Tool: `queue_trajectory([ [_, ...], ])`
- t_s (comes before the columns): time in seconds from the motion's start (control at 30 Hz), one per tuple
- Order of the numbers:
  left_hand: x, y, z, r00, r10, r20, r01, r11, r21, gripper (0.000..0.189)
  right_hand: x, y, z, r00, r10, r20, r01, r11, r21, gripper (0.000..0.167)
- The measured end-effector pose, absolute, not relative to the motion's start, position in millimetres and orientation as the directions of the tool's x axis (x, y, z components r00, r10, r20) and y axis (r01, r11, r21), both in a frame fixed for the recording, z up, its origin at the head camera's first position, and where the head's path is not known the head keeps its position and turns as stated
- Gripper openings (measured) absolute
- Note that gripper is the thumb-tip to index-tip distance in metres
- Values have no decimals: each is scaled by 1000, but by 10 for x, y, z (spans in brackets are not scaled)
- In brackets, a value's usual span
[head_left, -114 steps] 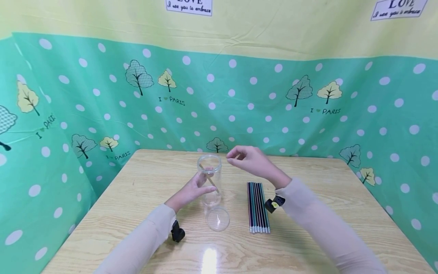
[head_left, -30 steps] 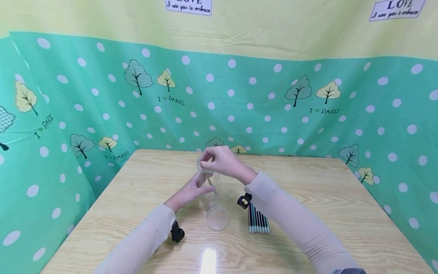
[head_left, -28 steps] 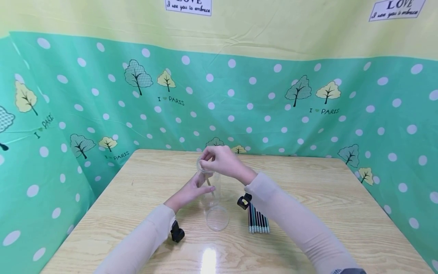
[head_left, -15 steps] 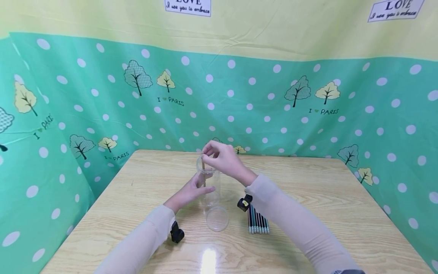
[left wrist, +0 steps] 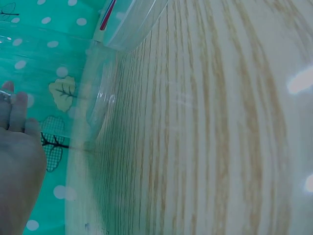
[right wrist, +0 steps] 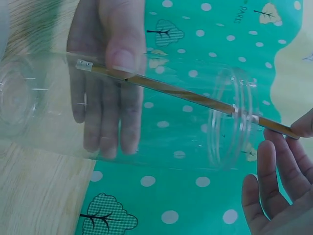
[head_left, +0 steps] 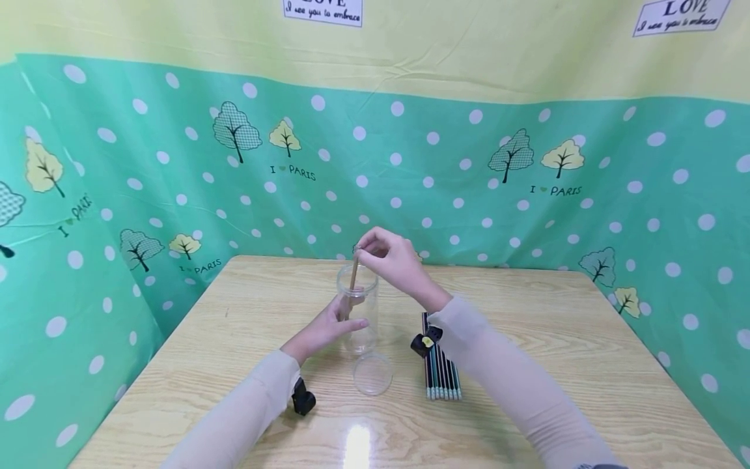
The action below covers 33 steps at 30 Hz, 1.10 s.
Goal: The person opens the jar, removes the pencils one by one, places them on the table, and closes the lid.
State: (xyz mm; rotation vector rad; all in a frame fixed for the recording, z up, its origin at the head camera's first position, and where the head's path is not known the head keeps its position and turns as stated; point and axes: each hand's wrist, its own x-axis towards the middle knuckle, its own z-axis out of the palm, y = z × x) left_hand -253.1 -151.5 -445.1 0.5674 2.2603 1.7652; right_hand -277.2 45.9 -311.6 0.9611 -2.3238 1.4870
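Note:
My left hand (head_left: 328, 329) holds a clear plastic jar (head_left: 366, 329) that stands upright, fingers behind the wall and thumb in front. Above its mouth my right hand (head_left: 398, 260) pinches one end of a gold-brown pencil (head_left: 354, 277) between thumb and forefinger. The right wrist view has the pencil (right wrist: 181, 94) slanting out through the threaded neck, its metal-banded end still inside the jar (right wrist: 171, 156). A round clear lid (head_left: 373, 374) lies on the table in front of the jar.
A row of several dark and teal striped pencils (head_left: 443, 378) lies right of the lid, partly under my right forearm. A green dotted curtain (head_left: 293, 215) hangs behind the wood-grain table (head_left: 263, 286).
My right hand came from beside the jar to its mouth and took hold of the pencil inside. Over the last half second it rose, drawing the pencil partly out. The left hand stayed put.

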Motion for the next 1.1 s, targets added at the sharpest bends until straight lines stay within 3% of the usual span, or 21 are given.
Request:
queue_trajectory([
  [0.47,-2500,-1518,-4428,-905,422,46,147,210,967,79,-2808,592,-2922,-796,-328,509,-569,118,-814,17],
  [0.7,-2498,-1516,-4427,-898,436,63,162,193,968,78,-2673,690,-2733,-807,-284,517,-562,101,-821,15],
  [0.93,-2510,-1517,-4448,-894,442,75,171,180,969,78,-2792,796,-2761,-816,-259,517,-550,69,-833,11],
  [1.1,-2509,-1516,-4444,-896,438,76,170,181,969,79,-2799,870,-2720,-818,-244,520,-551,73,-832,17],
])
